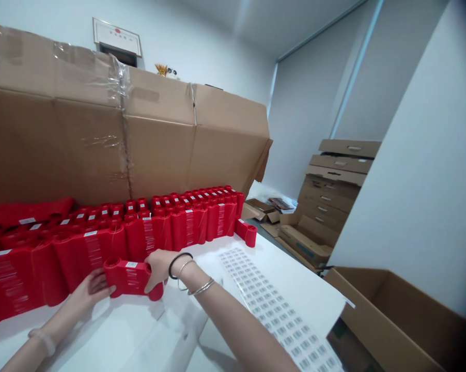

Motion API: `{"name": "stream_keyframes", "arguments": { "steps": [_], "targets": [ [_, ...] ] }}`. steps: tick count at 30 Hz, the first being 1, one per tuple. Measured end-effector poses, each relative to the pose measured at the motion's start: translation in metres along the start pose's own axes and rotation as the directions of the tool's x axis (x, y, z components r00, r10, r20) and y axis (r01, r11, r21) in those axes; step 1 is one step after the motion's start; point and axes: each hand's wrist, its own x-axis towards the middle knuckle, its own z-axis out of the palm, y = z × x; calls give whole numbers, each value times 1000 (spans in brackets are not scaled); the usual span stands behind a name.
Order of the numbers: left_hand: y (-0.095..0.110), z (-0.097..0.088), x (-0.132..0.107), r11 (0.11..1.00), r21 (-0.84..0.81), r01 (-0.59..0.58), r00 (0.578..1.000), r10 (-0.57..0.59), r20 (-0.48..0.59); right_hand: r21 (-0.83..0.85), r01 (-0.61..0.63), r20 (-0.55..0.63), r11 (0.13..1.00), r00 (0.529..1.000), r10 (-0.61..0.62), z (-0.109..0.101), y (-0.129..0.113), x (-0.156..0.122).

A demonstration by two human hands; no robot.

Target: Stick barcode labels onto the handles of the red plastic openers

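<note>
A red scroll (129, 276), rolled in from both ends and bearing a small white label on its top edge, stands on the white table (112, 330). My right hand (161, 266) is closed around its right roll, thumb in front. At the left roll, my left hand (93, 288) has its thumb against the front and its fingers curled behind. Just beyond stand rows of similar red scrolls (148, 235), many with white labels and clear tape. One more scroll (246, 232) stands apart at the right end of the row.
A long sheet of printed stickers (275, 310) lies right of my right arm. Large cardboard (159, 139) rises behind the rows. An open carton (391, 315) stands at the right, below the table edge. Stacked flat boxes (334, 181) are by the wall.
</note>
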Motion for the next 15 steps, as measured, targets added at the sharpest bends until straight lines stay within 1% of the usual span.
{"name": "stream_keyframes", "arguments": {
  "steps": [3,5,7,9,10,12,14,15],
  "targets": [
    [6,-2,-10,997,-71,21,999,-18,39,105,-4,-24,994,1000,6,-3,18,-8],
    [12,-3,-17,995,-96,38,997,-31,69,168,-25,-51,986,998,34,-10,33,-24],
    [17,-3,-24,993,-101,53,994,-42,103,238,-46,-111,970,991,74,-19,48,-47],
    [19,-4,-27,994,-97,60,989,-46,140,312,-60,-198,948,972,127,-30,61,-79],
    [19,-5,-28,994,-94,60,987,-45,156,350,-68,-237,934,958,158,-36,67,-97],
    [18,-7,-29,994,-92,58,983,-41,180,430,-68,-342,900,911,232,-50,79,-137],
    [16,-9,-29,994,-94,58,980,-39,194,516,-60,-428,854,846,318,-70,94,-178],
    [16,-10,-29,993,-99,60,979,-40,200,558,-66,-460,827,805,375,-80,104,-196]
  ]
}}
